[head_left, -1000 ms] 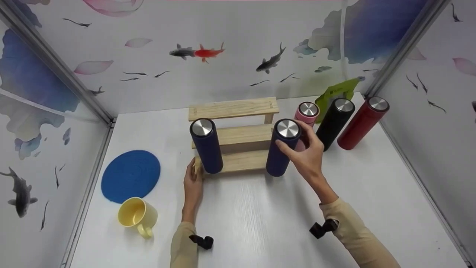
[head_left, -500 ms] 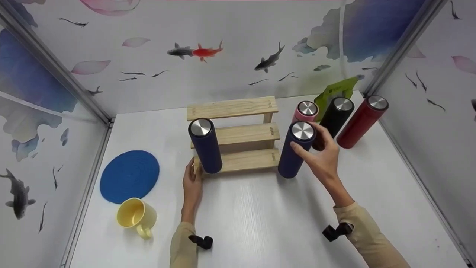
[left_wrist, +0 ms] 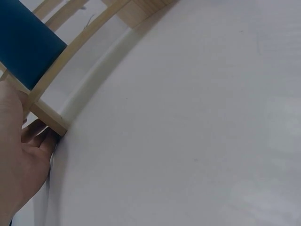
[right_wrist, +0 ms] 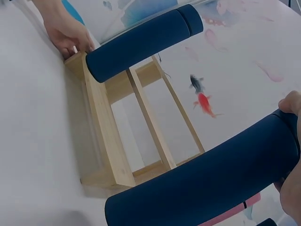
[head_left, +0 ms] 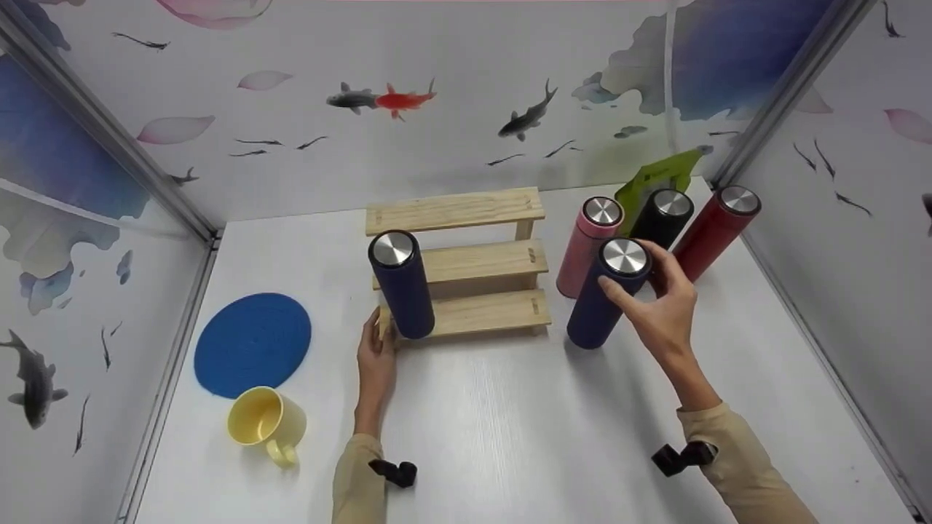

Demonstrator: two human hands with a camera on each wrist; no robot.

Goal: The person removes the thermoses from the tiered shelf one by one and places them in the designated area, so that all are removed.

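Note:
My right hand (head_left: 666, 313) holds a dark blue thermos flask (head_left: 598, 320) near its silver-topped lid, thumb on one side and fingers on the other. This flask is upright, just right of a three-step wooden rack (head_left: 488, 314); whether its base touches the table I cannot tell. Another blue thermos flask (head_left: 408, 298) stands at the left end of the rack's lowest step. My left hand (head_left: 376, 364) grips that step's left end, with the fingers partly behind the wood (left_wrist: 49, 117) in the left wrist view.
Behind the held flask stand a pink flask (head_left: 579, 255), a black flask (head_left: 659, 225) and a red flask (head_left: 717, 233). A green pouch (head_left: 659, 175) leans at the back wall. To the left are a round blue mat (head_left: 251, 346) and a yellow mug (head_left: 269, 422).
My right hand has moved to the right with the blue flask, from before the rack's right end to beside it. More of the pink flask shows. My left hand stays put.

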